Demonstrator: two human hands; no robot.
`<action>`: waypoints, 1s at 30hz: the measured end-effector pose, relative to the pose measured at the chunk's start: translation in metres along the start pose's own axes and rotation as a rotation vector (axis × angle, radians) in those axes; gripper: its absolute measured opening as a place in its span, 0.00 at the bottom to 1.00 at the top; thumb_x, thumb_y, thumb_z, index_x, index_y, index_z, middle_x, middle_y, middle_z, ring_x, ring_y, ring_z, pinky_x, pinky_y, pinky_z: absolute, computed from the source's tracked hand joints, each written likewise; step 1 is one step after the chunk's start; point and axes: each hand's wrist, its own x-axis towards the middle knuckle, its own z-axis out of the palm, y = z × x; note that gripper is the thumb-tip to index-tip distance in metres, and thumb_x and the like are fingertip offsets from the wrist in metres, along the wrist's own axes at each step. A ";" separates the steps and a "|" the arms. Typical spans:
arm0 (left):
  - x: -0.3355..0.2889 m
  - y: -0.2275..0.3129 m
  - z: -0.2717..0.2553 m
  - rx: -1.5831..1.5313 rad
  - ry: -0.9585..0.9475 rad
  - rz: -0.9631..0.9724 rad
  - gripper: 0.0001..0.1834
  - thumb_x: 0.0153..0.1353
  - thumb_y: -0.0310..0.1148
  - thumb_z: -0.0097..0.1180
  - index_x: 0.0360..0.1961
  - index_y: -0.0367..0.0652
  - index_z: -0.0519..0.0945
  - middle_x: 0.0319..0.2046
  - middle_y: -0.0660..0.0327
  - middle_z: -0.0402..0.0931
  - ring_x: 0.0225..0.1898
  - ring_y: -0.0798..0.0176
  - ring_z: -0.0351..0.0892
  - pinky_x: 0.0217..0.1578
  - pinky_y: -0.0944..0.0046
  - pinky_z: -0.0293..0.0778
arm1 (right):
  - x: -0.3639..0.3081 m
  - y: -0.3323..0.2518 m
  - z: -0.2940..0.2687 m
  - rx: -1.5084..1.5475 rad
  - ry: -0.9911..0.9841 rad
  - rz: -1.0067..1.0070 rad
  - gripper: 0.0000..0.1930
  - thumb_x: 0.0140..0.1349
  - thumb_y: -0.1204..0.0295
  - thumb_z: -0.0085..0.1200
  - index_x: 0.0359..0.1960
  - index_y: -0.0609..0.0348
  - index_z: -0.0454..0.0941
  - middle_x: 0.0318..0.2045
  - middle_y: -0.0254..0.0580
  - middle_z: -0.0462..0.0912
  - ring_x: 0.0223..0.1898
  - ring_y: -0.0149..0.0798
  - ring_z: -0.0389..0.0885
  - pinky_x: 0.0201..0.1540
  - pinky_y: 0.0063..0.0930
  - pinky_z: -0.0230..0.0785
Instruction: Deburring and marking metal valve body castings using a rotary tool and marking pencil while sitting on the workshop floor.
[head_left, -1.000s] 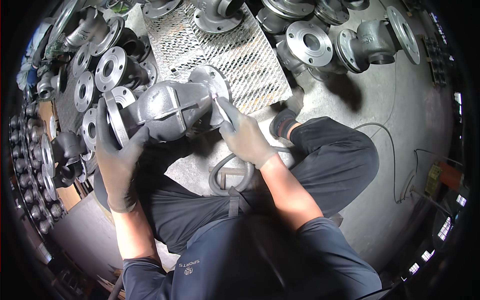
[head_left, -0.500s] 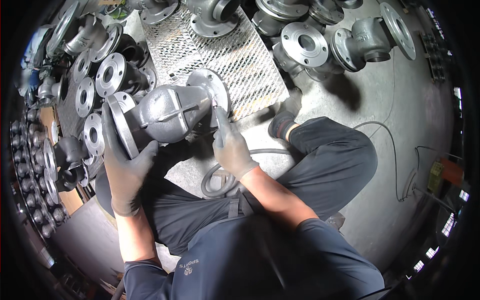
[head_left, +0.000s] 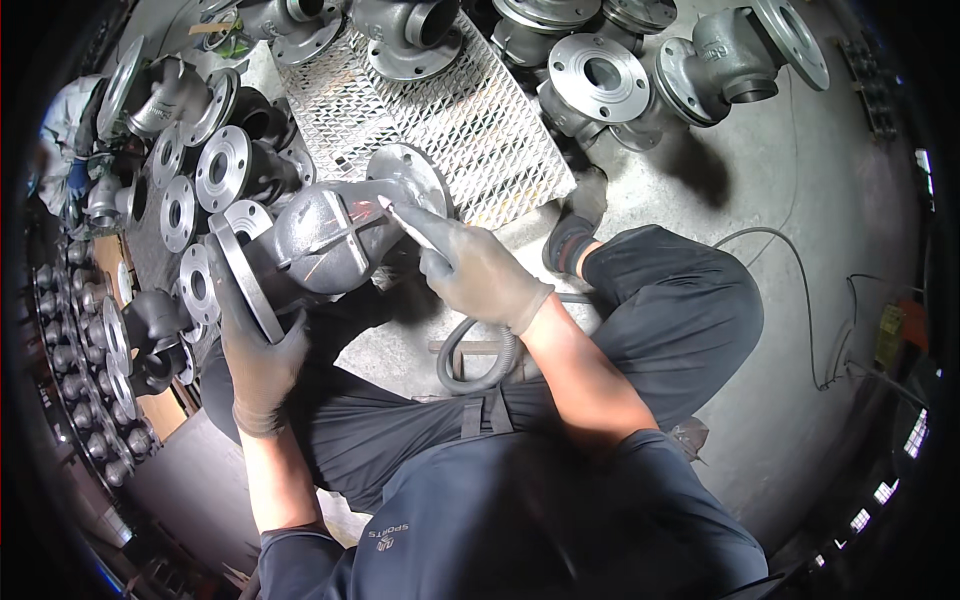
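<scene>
A grey cast-metal valve body point(head_left: 325, 240) with round flanged ends is propped in front of me. My left hand point(head_left: 260, 355), gloved in grey, grips the rim of its near-left flange point(head_left: 244, 275), thumb on the near side and fingers behind. In my gloved right hand point(head_left: 485, 275) is a slim, pale pen-like stick point(head_left: 410, 222), pinched between thumb and fingers. Its tip is at the casting's upper side, beside a reddish patch point(head_left: 362, 210) near the raised ribs. The far flange point(head_left: 412, 178) lies just beyond the tip.
A silver tread-patterned metal plate point(head_left: 490, 130) lies ahead. More flanged castings stand at left point(head_left: 222, 168) and far right point(head_left: 600, 78). A thick grey hose point(head_left: 480, 382) curls on the floor between my legs. Thin cable point(head_left: 800, 290) runs along the right.
My right hand has moved from beside the far flange onto the casting's upper side, and the stick now shows clearly. A reddish patch is now visible there. My left hand keeps its grip.
</scene>
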 end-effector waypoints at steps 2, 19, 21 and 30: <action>0.000 0.000 -0.001 0.037 0.003 0.019 0.55 0.55 0.24 0.70 0.84 0.33 0.59 0.65 0.43 0.80 0.64 0.50 0.83 0.68 0.51 0.75 | 0.007 0.008 -0.009 -0.041 -0.004 0.014 0.35 0.70 0.79 0.53 0.81 0.53 0.71 0.62 0.69 0.85 0.63 0.68 0.85 0.68 0.51 0.77; -0.004 -0.010 -0.003 -0.124 -0.025 -0.107 0.51 0.53 0.23 0.67 0.81 0.33 0.63 0.57 0.49 0.83 0.57 0.55 0.85 0.62 0.54 0.80 | 0.067 0.014 -0.043 -0.071 -0.266 0.036 0.34 0.68 0.77 0.53 0.78 0.49 0.77 0.50 0.59 0.92 0.45 0.48 0.93 0.56 0.42 0.83; -0.005 -0.010 -0.004 -0.119 -0.046 -0.133 0.51 0.53 0.23 0.66 0.81 0.32 0.63 0.57 0.49 0.84 0.57 0.55 0.85 0.62 0.54 0.80 | 0.070 0.001 -0.045 -0.078 -0.309 0.076 0.34 0.67 0.78 0.52 0.77 0.50 0.78 0.50 0.58 0.92 0.44 0.46 0.92 0.56 0.41 0.83; -0.001 0.000 -0.004 -0.116 -0.007 -0.076 0.52 0.53 0.23 0.65 0.82 0.33 0.62 0.54 0.51 0.86 0.56 0.54 0.88 0.61 0.54 0.82 | 0.046 0.003 -0.036 0.039 -0.220 0.016 0.34 0.67 0.76 0.53 0.77 0.52 0.77 0.48 0.56 0.92 0.45 0.49 0.93 0.54 0.39 0.83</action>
